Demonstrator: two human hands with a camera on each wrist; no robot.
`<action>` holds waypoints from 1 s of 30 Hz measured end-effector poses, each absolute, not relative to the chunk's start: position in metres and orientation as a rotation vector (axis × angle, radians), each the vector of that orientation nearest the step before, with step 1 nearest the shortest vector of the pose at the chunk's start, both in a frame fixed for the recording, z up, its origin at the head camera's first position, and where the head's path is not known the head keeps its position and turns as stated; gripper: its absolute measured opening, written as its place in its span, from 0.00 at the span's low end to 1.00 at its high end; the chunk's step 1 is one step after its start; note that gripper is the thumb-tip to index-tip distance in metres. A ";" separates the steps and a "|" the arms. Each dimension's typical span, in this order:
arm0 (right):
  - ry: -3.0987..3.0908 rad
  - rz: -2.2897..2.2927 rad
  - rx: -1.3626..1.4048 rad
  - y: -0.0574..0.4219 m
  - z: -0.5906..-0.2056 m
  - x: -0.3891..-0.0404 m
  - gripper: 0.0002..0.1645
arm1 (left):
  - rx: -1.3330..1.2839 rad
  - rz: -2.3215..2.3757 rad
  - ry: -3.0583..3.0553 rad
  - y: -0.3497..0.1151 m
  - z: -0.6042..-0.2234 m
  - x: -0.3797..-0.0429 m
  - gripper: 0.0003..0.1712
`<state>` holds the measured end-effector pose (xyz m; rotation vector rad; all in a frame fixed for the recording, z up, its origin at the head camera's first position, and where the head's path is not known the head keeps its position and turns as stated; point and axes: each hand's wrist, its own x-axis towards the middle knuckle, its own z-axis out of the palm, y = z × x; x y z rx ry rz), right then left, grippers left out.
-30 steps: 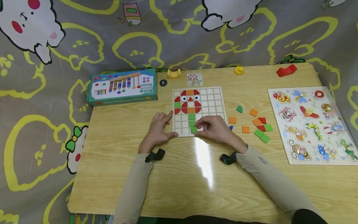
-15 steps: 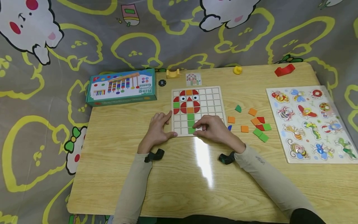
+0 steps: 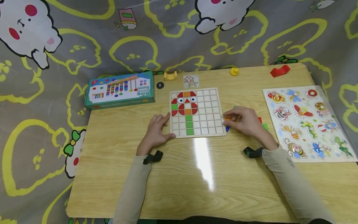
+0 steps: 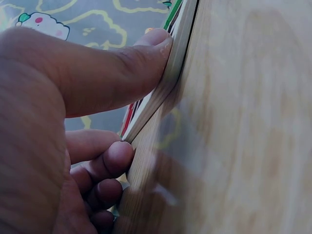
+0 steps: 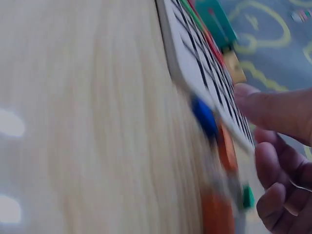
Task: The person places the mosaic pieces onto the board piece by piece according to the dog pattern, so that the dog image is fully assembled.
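A wooden grid board [image 3: 207,124] lies mid-table, its upper left cells filled with red curved pieces, orange squares and two eye tiles. Three green square tiles [image 3: 189,124] run down to its near edge. My left hand [image 3: 155,130] grips the board's near left corner, thumb [image 4: 146,53] on the near side and index finger by the left side. Just right of the board is my right hand [image 3: 246,121], thumb and fingers apart with nothing between them in the right wrist view. An orange tile [image 5: 227,148] and a blue piece [image 5: 204,117] lie by its fingertips; other pieces are partly hidden beneath it.
A peg puzzle board [image 3: 305,124] with insects lies at the right. Along the back are a green game box [image 3: 120,90], a black disc [image 3: 160,85], a yellow block [image 3: 170,76], a pattern card [image 3: 191,81], a yellow duck [image 3: 234,72] and a red block [image 3: 280,71].
My right hand has left the lowest green tile in the grid and moved right, over the loose pieces. The left hand stays at the board's corner. The head view has shifted slightly.
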<state>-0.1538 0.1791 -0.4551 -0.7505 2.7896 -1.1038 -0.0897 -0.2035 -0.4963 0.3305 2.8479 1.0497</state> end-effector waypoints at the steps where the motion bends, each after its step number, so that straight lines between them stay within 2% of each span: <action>1: 2.810 -1.081 -0.735 0.185 -0.455 -0.155 0.16 | 0.324 1.048 2.848 -0.204 -0.496 -0.089 0.58; 9: 2.805 -0.936 -0.661 0.203 -0.454 -0.159 0.17 | 0.317 1.070 2.856 -0.207 -0.496 -0.087 0.57; 19: 2.814 -0.881 -0.752 0.202 -0.458 -0.159 0.19 | 0.329 1.062 2.844 -0.204 -0.494 -0.088 0.58; 30: 2.733 -0.805 -0.711 0.195 -0.448 -0.167 0.14 | 0.326 1.056 2.832 -0.205 -0.494 -0.089 0.58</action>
